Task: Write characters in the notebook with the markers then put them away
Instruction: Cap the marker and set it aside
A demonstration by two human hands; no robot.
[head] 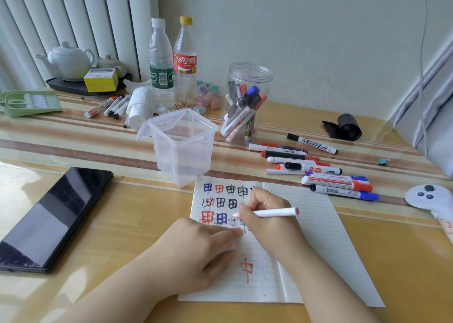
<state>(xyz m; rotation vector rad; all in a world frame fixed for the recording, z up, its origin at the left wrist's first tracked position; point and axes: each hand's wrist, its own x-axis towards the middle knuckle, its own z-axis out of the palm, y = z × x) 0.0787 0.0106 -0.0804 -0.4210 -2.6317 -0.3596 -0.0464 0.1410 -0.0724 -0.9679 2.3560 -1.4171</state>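
Right hand point(266, 215) pinches a pink-tipped white marker point(272, 212), tip toward nine o'clock; left hand point(198, 251) lies flat, fingers spread, steadying the lined white paper notebook point(311, 227) for writing.

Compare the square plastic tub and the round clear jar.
The square plastic tub holds nothing; the round clear jar holds markers. The tub has a hinged lid flipped open; the jar shows no lid. The tub stands nearer the notebook. Both are clear and upright.
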